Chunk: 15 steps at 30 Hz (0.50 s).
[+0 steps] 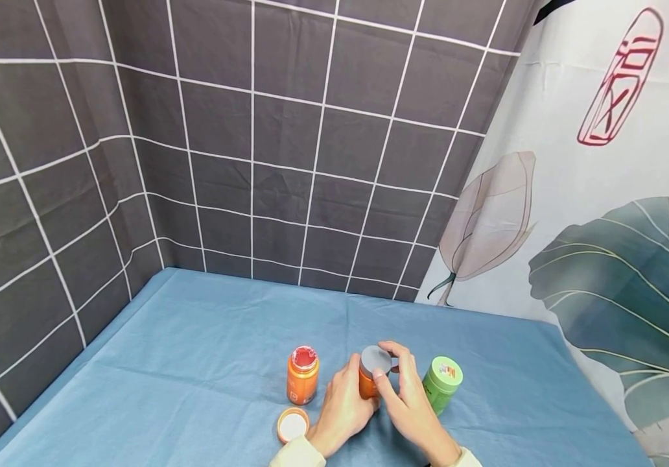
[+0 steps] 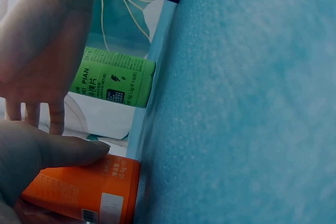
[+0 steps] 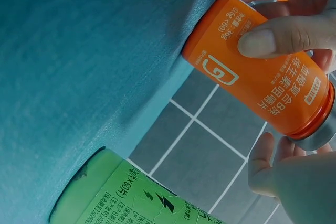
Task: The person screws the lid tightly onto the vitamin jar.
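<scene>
Upright on the blue cloth, an orange supplement bottle point(image 1: 367, 387) is held round its body by my left hand point(image 1: 343, 405), whose thumb lies along the label in both wrist views. A grey cap point(image 1: 376, 360) sits on its mouth. My right hand point(image 1: 409, 405) pinches that cap between thumb and fingers, from the near and far sides. To the right of this hand stands a green bottle point(image 1: 443, 383) with a green lid. Left of my hands is a second orange bottle point(image 1: 302, 383), lidless, with a torn whitish edge round its red opening.
An orange cap point(image 1: 293, 425) with a white liner lies inside-up in front of the lidless bottle, close to my left sleeve. Blue cloth point(image 1: 194, 363) covers the table. Behind it hang a dark grid curtain point(image 1: 288, 130) and a leaf-printed white one point(image 1: 504, 259).
</scene>
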Tool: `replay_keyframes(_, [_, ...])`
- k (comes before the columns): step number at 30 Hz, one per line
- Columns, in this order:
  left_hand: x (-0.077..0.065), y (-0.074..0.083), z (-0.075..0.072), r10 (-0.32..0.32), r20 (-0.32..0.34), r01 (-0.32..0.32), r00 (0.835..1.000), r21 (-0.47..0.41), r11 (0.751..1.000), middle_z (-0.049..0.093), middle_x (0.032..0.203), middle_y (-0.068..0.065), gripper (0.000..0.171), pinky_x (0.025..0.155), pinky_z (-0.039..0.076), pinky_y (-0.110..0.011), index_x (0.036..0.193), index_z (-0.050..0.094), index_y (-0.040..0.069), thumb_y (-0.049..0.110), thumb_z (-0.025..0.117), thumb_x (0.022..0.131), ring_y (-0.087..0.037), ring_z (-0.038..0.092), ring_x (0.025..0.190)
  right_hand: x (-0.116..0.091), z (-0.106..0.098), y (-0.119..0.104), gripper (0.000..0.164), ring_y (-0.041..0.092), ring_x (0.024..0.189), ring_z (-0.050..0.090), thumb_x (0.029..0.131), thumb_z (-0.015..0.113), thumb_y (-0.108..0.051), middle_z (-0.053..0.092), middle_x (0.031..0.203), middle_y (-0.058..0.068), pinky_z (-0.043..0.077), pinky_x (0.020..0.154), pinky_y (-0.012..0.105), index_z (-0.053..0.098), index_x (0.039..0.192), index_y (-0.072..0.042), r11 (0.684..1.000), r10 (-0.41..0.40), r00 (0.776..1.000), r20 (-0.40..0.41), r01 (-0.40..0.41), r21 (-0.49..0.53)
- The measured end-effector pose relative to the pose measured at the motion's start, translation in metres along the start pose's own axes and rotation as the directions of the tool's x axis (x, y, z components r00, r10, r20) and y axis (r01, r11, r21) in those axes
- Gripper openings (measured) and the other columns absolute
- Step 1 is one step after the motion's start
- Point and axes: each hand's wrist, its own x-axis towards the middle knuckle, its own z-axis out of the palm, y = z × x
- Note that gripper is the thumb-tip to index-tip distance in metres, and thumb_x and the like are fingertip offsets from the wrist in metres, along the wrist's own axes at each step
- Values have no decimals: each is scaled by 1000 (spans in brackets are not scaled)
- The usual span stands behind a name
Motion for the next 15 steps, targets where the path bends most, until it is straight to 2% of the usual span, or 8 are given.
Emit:
replay_keyframes(11, [1, 0, 0, 1, 6, -1, 1000, 4, 1000, 57, 81, 4, 46, 60, 44, -26, 98, 51, 15, 12, 77, 60, -9, 52, 66, 1, -1, -1, 40, 13, 109, 37, 91, 54, -12, 42, 126, 3, 36, 82, 29, 40, 128, -11, 1000, 4, 1000, -17, -4, -14])
replay_keyframes(15, [0, 0, 0, 9, 2, -9, 1000, -2, 1000, 57, 81, 4, 46, 60, 45, -26, 98, 51, 15, 11, 77, 60, -10, 53, 66, 1, -1, -2, 41, 14, 111, 34, 93, 51, -12, 40, 130, 1, 35, 83, 30, 38, 131, -16, 1000, 14, 1000, -16, -14, -22])
